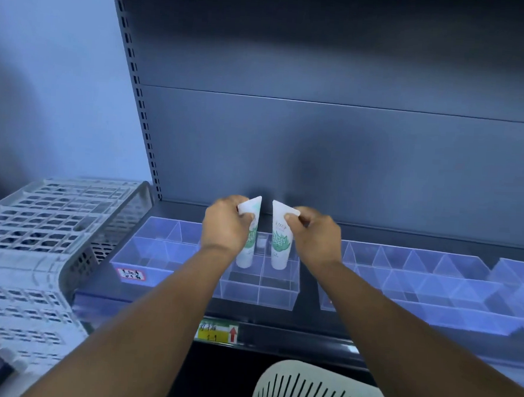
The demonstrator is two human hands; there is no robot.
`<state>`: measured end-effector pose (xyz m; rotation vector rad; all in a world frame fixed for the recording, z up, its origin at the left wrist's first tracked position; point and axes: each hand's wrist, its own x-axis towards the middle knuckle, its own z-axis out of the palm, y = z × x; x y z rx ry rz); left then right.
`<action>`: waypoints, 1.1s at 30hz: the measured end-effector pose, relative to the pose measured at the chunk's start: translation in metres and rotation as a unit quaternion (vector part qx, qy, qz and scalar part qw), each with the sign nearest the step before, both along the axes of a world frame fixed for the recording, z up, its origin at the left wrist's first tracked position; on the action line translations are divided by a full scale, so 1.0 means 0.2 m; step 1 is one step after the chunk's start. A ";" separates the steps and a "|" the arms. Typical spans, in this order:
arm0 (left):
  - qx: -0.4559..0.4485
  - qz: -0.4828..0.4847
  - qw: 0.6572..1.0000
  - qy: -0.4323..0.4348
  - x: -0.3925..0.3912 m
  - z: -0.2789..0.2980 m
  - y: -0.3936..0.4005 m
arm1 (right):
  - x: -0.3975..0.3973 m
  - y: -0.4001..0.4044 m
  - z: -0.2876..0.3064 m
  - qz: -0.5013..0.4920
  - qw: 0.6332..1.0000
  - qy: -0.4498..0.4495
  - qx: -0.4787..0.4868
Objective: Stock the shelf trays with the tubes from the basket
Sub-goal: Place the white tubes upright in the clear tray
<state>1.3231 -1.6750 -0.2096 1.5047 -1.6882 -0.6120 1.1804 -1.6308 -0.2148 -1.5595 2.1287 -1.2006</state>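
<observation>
At nine o'clock a white slatted crate (37, 233) is sitting beside the shelf. At centre, the left hand (223, 226) is pinching the left tube (248, 243) and the right hand (316, 237) the right tube (280, 245), both standing upright in the clear tray (261, 293). At six o'clock the basket (319, 392) is showing.

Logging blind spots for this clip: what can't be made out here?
- basket, head view: cut off by the bottom edge; contents barely show.
- left tube: print mostly behind the left hand.
- right tube: lettering too small to read; right hand pinches its crimped end.
- tray label: blurred.
- right trays: motion-blurred.
</observation>
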 end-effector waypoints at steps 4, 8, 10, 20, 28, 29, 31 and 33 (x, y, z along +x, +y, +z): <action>0.015 -0.011 1.000 -0.015 0.01 0.03 0.02 | 0.01 0.02 0.03 0.002 1.000 0.009 0.024; -0.002 -0.035 0.996 -0.082 0.03 0.08 0.11 | 0.03 0.10 0.07 0.010 0.999 0.003 0.051; -0.027 -0.050 0.993 -0.105 0.04 0.10 0.18 | 0.04 0.17 0.09 0.019 0.998 0.011 0.050; -0.054 -0.173 0.963 -0.201 0.03 -0.02 0.72 | 0.03 0.75 -0.03 0.067 0.976 0.170 0.120; 0.011 -0.230 0.924 -0.303 0.02 -0.28 1.06 | -0.08 1.16 -0.28 0.059 0.949 0.226 0.211; 0.018 -0.238 0.917 -0.319 0.01 -0.32 1.09 | -0.09 1.20 -0.32 0.061 0.946 0.228 0.224; 0.029 -0.256 0.903 -0.344 0.00 -0.39 1.14 | -0.12 1.28 -0.38 0.064 0.939 0.226 0.252; 0.050 -0.270 0.892 -0.358 -0.02 -0.47 1.17 | -0.14 1.33 -0.44 0.071 0.933 0.219 0.278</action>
